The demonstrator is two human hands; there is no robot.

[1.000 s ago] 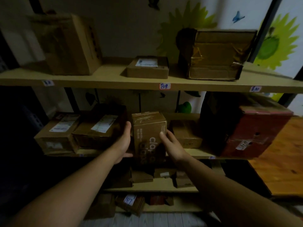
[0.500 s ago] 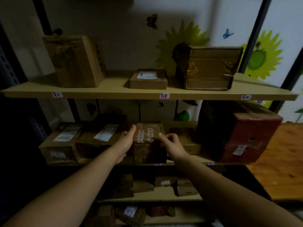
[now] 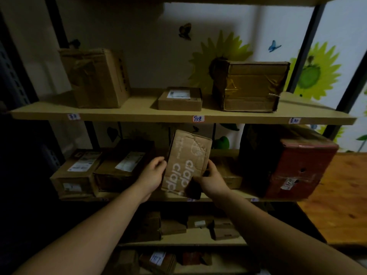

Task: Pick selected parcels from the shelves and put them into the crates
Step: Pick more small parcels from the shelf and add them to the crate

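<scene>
Head view: the printed cardboard parcel (image 3: 186, 163) sits tilted at the front of the middle shelf (image 3: 240, 197), its top leaning toward 1 o'clock. The left hand (image 3: 153, 175) grips its side at 9 o'clock and the right hand (image 3: 212, 179) clamps its lower corner at 4 o'clock. A red box (image 3: 297, 167) stands on the same shelf at the parcel's 3 o'clock.

Dim light; white wall (image 3: 218, 20) with yellow-green sunflower decals (image 3: 315, 70) behind tan wooden shelving (image 3: 139, 114); orange wood-grain surface (image 3: 337, 185) at right
</scene>
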